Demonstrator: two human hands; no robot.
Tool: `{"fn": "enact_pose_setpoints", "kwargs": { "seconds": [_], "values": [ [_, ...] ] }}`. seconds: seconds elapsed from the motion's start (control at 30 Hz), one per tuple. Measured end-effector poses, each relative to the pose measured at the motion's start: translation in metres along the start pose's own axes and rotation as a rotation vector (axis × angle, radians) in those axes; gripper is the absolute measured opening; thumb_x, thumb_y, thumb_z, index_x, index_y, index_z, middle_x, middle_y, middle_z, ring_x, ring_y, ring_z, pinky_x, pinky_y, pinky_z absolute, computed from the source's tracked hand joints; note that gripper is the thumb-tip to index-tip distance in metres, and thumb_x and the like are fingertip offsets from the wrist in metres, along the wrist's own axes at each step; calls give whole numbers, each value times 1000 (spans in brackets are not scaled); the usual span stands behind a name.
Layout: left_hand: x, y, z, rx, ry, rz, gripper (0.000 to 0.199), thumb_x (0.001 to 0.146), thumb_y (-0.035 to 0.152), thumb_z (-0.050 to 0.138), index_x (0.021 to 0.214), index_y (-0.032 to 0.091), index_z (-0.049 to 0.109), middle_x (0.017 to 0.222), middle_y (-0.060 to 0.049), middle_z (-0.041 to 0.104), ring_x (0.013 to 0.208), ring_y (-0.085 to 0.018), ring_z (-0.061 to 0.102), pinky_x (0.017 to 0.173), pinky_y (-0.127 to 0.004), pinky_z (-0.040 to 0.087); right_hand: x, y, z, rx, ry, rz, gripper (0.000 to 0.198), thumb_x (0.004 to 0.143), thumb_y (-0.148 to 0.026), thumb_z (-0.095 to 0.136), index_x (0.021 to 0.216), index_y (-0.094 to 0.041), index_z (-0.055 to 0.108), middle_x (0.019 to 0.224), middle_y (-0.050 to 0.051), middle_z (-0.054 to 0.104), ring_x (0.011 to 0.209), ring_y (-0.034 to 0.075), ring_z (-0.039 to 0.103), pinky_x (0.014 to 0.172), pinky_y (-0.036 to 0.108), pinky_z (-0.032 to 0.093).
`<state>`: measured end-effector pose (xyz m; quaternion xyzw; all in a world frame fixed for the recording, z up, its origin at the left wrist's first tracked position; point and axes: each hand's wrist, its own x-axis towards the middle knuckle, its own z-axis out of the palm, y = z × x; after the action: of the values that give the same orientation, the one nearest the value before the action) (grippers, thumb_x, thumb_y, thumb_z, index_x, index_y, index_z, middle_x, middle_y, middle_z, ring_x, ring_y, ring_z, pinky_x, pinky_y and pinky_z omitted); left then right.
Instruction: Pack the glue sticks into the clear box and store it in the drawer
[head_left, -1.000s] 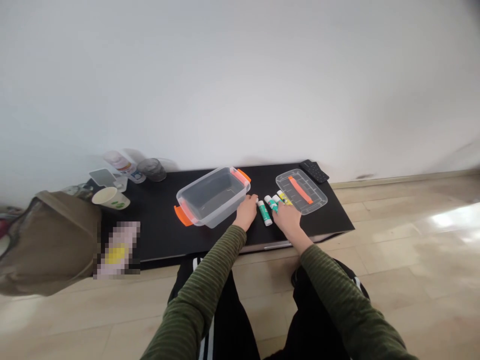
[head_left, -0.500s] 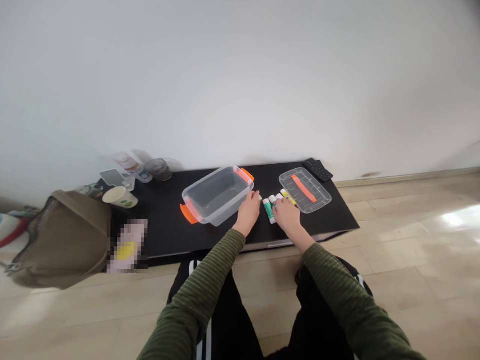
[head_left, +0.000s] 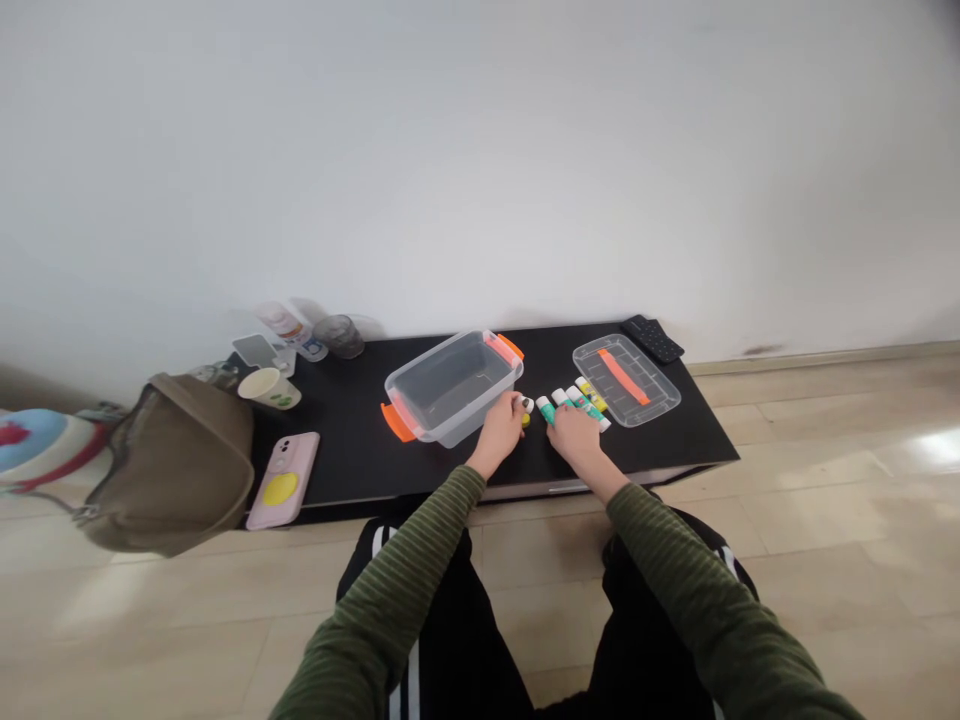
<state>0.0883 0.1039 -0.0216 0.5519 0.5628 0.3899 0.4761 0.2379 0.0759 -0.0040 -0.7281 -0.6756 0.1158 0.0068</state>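
Just right of the clear box, the left hand grips a white-and-yellow tube with curled fingers; farther right of the box, the right hand touches green tubes, its finger closure indeterminable.

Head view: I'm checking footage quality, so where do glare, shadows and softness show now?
Head view: glare on the pale plank floor, far right; soft shadows on the white wall beside the round grey cup; print on the green cylindrical tubes too soft to read.
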Motion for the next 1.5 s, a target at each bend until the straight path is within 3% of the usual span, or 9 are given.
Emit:
{"fn": "enact_pose_setpoints", "kwargs": {
  "seconds": [0.17, 0.33, 0.67, 0.9, 1.27, 1.37, 1.5],
  "values": [
    [12, -5, 7, -283, -33, -232, 19, 94, 36, 59, 98, 18, 56, 61, 4, 56, 43, -8, 53, 46, -19, 35, -3, 11, -7, 89, 117, -47, 30, 98, -36, 49, 111, -17, 67, 111, 15, 69, 109, 27, 62, 83, 33, 47],
    [15, -4, 11, -499, -5, -298, 28, 89, 43, 65, 86, 17, 54, 71, -1, 62, 49, -7, 56, 46, -18, 37, -13, 22, -8, 224, 148, -152, 30, 96, -36, 52, 118, -20, 66, 111, 8, 70, 104, 22, 64, 83, 28, 46],
    [13, 0, 9, -573, -39, -199, 33, 82, 47, 71, 87, 16, 61, 70, 0, 59, 58, -8, 58, 49, -17, 41, -23, 33, -10, 291, 145, -224, 36, 96, -30, 53, 130, -23, 63, 130, 10, 63, 108, 24, 63, 83, 30, 49],
    [9, 1, 7, -527, -71, -164, 45, 76, 51, 79, 100, 14, 69, 76, -2, 62, 61, -8, 58, 49, -17, 41, -20, 38, -14, 326, 177, -284, 37, 96, -24, 53, 132, -23, 63, 119, 10, 63, 106, 21, 60, 89, 29, 47],
    [6, 5, 4, -522, -110, -95, 54, 73, 51, 82, 109, 11, 75, 72, -2, 61, 64, -9, 54, 54, -19, 39, -15, 41, -2, 514, 261, -293, 35, 90, -23, 61, 122, -24, 71, 120, 8, 71, 108, 23, 64, 99, 36, 48],
    [7, 4, 3, -515, -140, -66, 56, 73, 52, 81, 111, 10, 75, 69, -1, 59, 62, -8, 51, 55, -20, 39, -12, 42, 0, 635, 203, -256, 31, 89, -29, 62, 117, -25, 74, 111, 5, 75, 96, 22, 66, 91, 36, 51],
    [10, 0, 1, -494, -209, -23, 58, 77, 54, 78, 116, 10, 74, 68, 0, 57, 59, -7, 48, 57, -21, 38, -10, 43, 3, 912, -3, -174, 33, 89, -41, 62, 113, -23, 76, 87, 2, 74, 74, 18, 64, 70, 30, 52]
  ]
}}
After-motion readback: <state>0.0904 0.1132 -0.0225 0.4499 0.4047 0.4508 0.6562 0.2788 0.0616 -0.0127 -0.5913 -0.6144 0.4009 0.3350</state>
